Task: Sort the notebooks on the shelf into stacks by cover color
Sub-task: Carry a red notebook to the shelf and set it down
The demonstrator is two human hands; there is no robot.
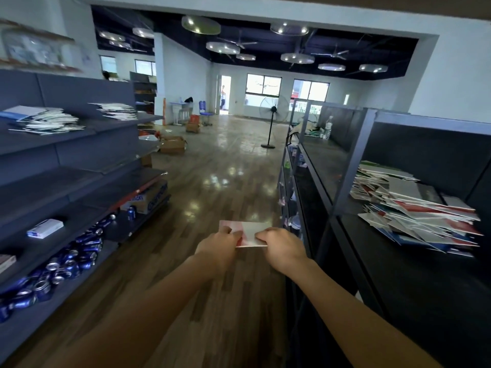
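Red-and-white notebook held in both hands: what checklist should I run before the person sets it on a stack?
1. Grip: left hand and right hand both pinch the red-and-white notebook at its near edge: ok.
2. Cover colour readable, red and white: ok.
3. Matching stack on the left shelf: near stack shows blue and white, far stack looks pale, both blurred: cannot tell.
4. Right-shelf pile sorted: red, blue and white covers lie mixed: not ok.
5. Notebook over a shelf: it is over the aisle floor: not ok.
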